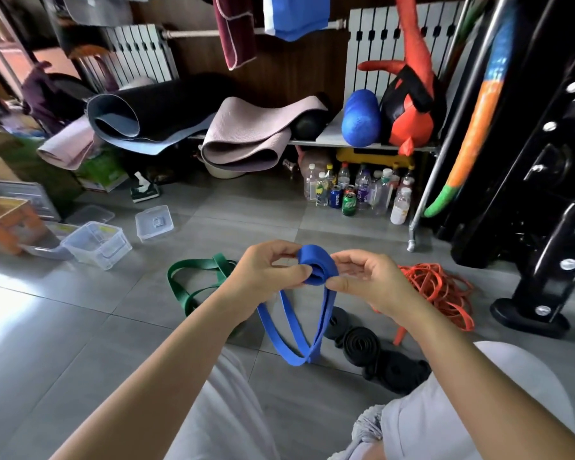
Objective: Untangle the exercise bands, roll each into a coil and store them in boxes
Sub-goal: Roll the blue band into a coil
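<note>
Between both hands, above the floor, sits the started coil of the blue band; left hand and right hand pinch it, the unrolled tail hanging straight down toward the knees.

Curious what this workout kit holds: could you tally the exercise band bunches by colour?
Blue band: 1
Green bunch: 1
Orange tangle: 1
Black heap: 1
Total: 4 bunches; the orange and black strands are too tangled to count singly.

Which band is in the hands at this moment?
The blue band, partly coiled, pinched by left hand and right hand; green band, orange band and black band lie on the floor.
</note>
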